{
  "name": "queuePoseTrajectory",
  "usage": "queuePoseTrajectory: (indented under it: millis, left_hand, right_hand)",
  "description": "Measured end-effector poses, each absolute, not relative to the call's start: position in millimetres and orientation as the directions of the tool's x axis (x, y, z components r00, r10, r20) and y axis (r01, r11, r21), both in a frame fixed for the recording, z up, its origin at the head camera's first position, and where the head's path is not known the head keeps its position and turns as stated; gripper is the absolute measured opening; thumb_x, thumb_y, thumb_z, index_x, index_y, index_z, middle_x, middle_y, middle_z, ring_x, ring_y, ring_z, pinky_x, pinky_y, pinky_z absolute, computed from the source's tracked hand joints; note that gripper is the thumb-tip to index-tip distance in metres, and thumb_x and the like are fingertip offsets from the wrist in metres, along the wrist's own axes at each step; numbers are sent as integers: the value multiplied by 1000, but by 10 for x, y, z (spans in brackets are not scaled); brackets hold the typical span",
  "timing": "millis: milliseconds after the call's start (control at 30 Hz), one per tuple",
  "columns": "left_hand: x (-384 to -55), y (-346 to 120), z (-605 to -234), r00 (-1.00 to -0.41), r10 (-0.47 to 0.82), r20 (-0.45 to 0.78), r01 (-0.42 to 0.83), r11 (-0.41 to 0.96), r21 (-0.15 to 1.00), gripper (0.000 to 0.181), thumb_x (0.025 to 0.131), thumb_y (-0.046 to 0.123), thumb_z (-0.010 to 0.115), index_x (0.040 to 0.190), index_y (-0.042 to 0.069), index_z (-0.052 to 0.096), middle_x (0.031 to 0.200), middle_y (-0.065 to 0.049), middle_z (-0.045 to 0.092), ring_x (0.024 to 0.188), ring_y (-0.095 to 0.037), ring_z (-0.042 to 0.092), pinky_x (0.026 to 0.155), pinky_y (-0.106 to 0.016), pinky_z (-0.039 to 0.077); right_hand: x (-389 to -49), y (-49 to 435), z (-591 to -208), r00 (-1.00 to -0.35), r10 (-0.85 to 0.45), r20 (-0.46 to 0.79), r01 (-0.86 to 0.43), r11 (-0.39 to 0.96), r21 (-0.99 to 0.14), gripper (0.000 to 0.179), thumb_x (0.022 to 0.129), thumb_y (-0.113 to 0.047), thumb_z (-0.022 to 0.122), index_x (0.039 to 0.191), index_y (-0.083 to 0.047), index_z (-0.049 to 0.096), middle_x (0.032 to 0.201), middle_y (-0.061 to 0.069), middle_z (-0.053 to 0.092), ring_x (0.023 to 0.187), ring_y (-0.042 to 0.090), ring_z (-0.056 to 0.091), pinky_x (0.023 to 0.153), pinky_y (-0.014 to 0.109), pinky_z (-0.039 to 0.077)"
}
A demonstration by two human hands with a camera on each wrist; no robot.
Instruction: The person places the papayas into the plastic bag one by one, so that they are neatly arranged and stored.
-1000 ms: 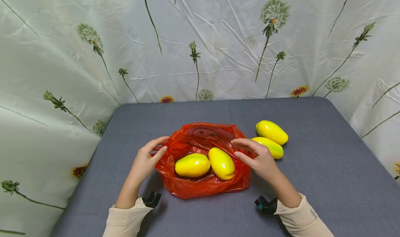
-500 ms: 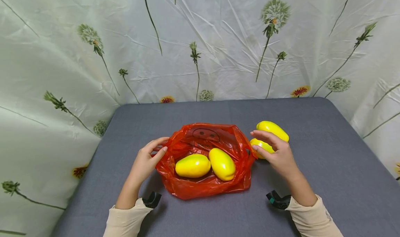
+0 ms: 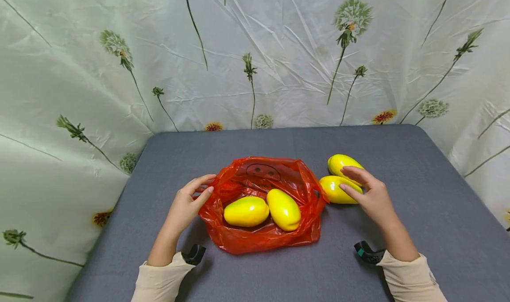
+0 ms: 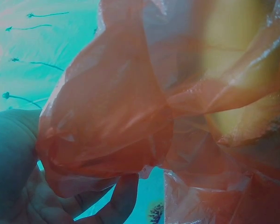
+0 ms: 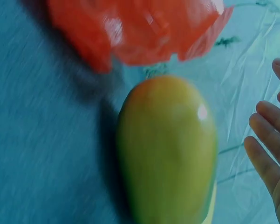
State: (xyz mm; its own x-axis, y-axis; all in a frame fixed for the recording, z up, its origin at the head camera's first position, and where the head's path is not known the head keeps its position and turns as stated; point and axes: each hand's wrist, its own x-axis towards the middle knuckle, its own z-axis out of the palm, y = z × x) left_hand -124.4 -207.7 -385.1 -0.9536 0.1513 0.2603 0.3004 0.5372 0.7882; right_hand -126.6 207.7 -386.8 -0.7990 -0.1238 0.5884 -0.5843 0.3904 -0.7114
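Observation:
A red plastic bag (image 3: 264, 242) lies with its mouth spread, a dark pig-like print inside its back wall. Two yellow mangoes rest in it, the left mango (image 3: 246, 211) on its side and the right mango (image 3: 283, 209) slanted. My left hand (image 3: 190, 202) holds the bag's left rim, thumb and fingers on either side of the film in the left wrist view. Over two more mangoes beside the bag hovers my right hand (image 3: 368, 195), fingers spread and holding nothing. The nearer mango (image 5: 167, 149) shows large in the right wrist view; the farther mango (image 3: 342, 164) is partly covered by fingers.
A grey cloth-covered table (image 3: 255, 275) carries everything, its far edge meeting a white curtain (image 3: 295, 63) printed with dandelions. Dark wrist camera mounts (image 3: 194, 254) sit under both cuffs. The bag's right corner comes close to the nearer loose mango.
My right hand has left the bag's right side and moved right, over the loose mangoes. The bag's right rim flared outward. My left hand stays on the left rim.

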Motion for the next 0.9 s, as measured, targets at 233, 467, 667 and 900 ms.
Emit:
queuePoseTrajectory:
  millis: [233,467,667,900]
  left_hand:
    - [-1241,-2078,-3845,-955,148,256,295,540,788,31,88,21,59,119,16,58,112,-3,58,90,-17,55,76,-41,46]
    - [-1236,-2076,-3834,-955,146,256,294,541,788,31,88,22,59,119,16,59,113,-3,58,89,-17,55,76,-40,46]
    - [-1234,-2068,-3826,-955,150,255,295,542,787,31,88,21,58,119,16,58,113,-3,58,90,-17,55,76,-39,46]
    - [-1237,-2061,-3825,-954,149,259,298,545,784,31,88,20,59,118,15,59,112,-3,58,89,-17,55,76,-38,46]
  right_hand:
    - [-1332,2280,-4128,-852,-81,517,-484,495,-721,49,65,16,71,111,8,56,103,21,59,96,-3,52,79,11,39]
    - [-1345,2407,-4284,-887,-71,456,-416,551,-724,47,70,6,73,114,4,55,104,17,59,94,-5,50,78,9,37]
    - [-1338,2458,-4368,-899,-60,434,-392,555,-734,46,70,4,73,113,3,56,105,18,59,94,-7,50,79,8,36]
    - [-1319,2491,-4419,-924,-65,376,-346,557,-755,49,72,-2,73,116,3,54,107,20,57,92,-7,49,78,9,36]
